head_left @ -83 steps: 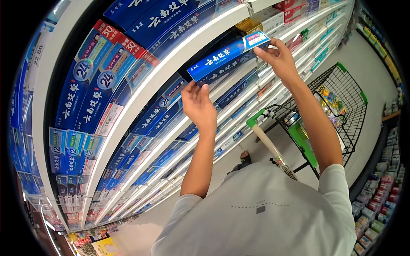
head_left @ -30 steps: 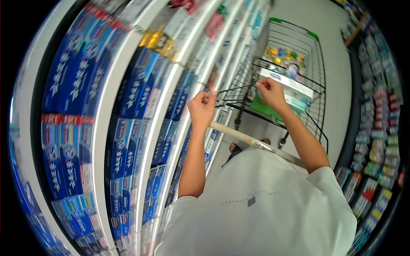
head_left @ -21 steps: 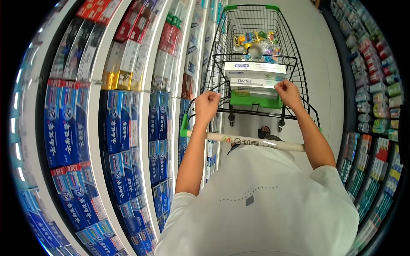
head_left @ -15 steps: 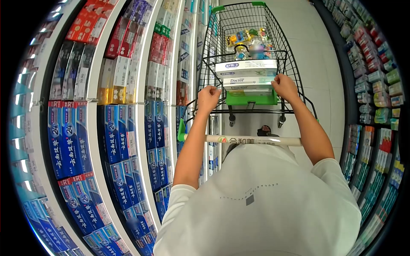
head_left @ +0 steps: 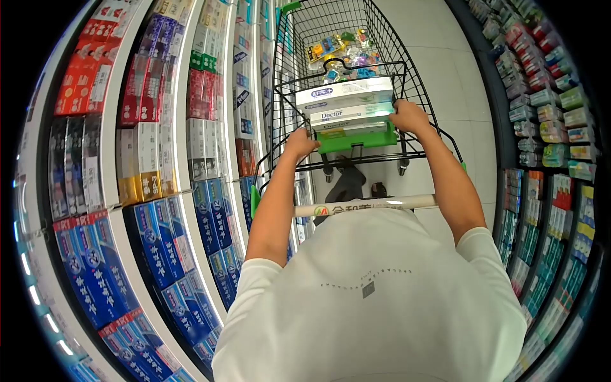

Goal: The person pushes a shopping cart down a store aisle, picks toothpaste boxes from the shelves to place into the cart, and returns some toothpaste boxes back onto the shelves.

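In the head view, both my hands grip a black wire shopping cart (head_left: 417, 76) near its back end. My left hand (head_left: 300, 144) is closed on the cart's rear left side, next to the green plastic flap (head_left: 366, 138). On the other side, my right hand (head_left: 410, 118) is closed round the rear right wire edge. Between them, a white toothpaste box (head_left: 345, 92) lies atop boxes marked Doctor (head_left: 344, 115). The pale push bar (head_left: 369, 205) crosses close to my body, under my forearms. Both sets of fingertips are partly hidden.
Shelves of blue toothpaste boxes (head_left: 95, 267) and red boxes (head_left: 86, 76) run close along the left. More packaged goods (head_left: 554, 114) line the right. Colourful packages (head_left: 344, 54) lie deeper in the cart. Light floor tiles (head_left: 445, 70) show between cart and right shelf.
The cart and both hands sit further left in view, and the shelves have shifted. My fingers now look wrapped more closely on the cart. A dark trouser leg shows beneath it.
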`<state>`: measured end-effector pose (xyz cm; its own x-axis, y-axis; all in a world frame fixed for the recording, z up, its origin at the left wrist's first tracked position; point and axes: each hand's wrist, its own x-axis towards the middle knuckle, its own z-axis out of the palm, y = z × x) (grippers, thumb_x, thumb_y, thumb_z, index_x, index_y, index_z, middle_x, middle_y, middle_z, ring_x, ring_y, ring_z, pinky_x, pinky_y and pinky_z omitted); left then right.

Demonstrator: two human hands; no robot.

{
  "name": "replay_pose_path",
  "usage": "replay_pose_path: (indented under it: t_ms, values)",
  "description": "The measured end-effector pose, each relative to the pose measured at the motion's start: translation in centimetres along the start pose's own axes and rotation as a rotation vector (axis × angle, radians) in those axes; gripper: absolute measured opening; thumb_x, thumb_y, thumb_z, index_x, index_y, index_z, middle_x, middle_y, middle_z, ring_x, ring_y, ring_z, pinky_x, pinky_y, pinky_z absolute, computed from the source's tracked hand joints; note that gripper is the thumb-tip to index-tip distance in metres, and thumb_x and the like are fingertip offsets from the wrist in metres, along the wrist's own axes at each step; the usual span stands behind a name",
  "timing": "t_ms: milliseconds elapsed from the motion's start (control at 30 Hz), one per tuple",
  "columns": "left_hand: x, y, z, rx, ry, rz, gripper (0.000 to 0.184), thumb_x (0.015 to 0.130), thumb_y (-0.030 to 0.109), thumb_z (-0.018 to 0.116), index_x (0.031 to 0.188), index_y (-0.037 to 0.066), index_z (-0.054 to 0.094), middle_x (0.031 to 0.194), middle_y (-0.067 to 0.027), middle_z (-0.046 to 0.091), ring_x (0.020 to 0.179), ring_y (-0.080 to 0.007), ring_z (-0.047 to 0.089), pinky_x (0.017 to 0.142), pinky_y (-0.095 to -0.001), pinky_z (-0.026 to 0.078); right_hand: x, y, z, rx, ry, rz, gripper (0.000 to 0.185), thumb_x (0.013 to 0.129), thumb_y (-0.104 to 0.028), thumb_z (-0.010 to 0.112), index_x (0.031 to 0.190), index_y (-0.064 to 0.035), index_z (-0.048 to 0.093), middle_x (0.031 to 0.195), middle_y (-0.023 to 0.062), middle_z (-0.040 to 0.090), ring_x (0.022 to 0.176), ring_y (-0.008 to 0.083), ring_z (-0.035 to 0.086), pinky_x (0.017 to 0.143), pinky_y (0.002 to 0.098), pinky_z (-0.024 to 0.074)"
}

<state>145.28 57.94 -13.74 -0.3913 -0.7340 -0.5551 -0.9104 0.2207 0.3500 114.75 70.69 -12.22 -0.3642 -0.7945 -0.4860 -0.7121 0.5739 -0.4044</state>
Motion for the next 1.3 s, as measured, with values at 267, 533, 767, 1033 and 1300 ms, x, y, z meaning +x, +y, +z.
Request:
replay_pose_path:
  t_ms: [267, 533, 767, 1033, 1300]
  values:
    - [8.9, -0.3, -0.3, -0.097, -0.204, 0.179, 0.059, 0.068, 0.027, 0.078, 0.116, -0.003, 0.061, 0.112, -0.0217, 0.065, 0.105, -0.0334, 0.062, 0.091, -0.0363, 0.048, 6.7, 0.7, -0.9, 0.008, -0.259, -0.048, 0.043, 0.073, -0.029, 0.064, 0.102, 0.0028, 0.067, 0.102, 0.0220, 0.067, 0.095, 0.0336, 0.065, 0.084, 0.0395, 0.0512]
    - [16.1, -0.4, -4.5, -0.108, -0.141, 0.281, 0.081, 0.074, 0.031, 0.075, 0.134, -0.008, 0.037, 0.124, -0.0267, 0.056, 0.114, -0.0357, 0.056, 0.098, -0.0360, 0.044, 13.2, -1.5, 0.2, 0.407, -0.220, -0.097, 0.049, 0.078, -0.022, 0.069, 0.117, 0.0050, 0.058, 0.107, 0.0171, 0.067, 0.089, 0.0261, 0.065, 0.080, 0.0349, 0.0500]
    - [21.6, -0.6, -7.3, -0.225, -0.167, 0.282, 0.084, 0.071, 0.026, 0.079, 0.130, -0.013, 0.033, 0.120, -0.0284, 0.057, 0.111, -0.0369, 0.058, 0.094, -0.0369, 0.047, 16.0, -4.8, -2.3, 0.428, -0.065, -0.106, 0.049, 0.079, -0.024, 0.071, 0.116, 0.0059, 0.059, 0.106, 0.0192, 0.066, 0.093, 0.0250, 0.064, 0.082, 0.0346, 0.0500]
    - [22.3, 2.3, -11.7, -0.409, -0.139, 0.247, 0.054, 0.068, 0.036, 0.081, 0.109, 0.004, 0.068, 0.110, -0.0190, 0.066, 0.104, -0.0329, 0.063, 0.089, -0.0370, 0.048, 20.3, -6.1, -5.8, 0.602, -0.147, 0.051, 0.077, 0.080, -0.064, 0.061, 0.107, 0.0082, 0.061, 0.091, 0.0145, 0.064, 0.077, 0.0209, 0.064, 0.060, 0.0302, 0.0515]
    - [23.7, 3.2, -13.2, -0.417, -0.056, -0.051, 0.095, 0.070, 0.084, 0.049, 0.093, -0.006, 0.071, 0.091, -0.0259, 0.067, 0.092, -0.0362, 0.066, 0.082, -0.0408, 0.049, 21.3, -6.3, -9.7, 0.608, -0.293, 0.148, 0.076, 0.079, -0.052, 0.068, 0.115, 0.0131, 0.052, 0.099, 0.0178, 0.063, 0.076, 0.0177, 0.065, 0.061, 0.0284, 0.0554]
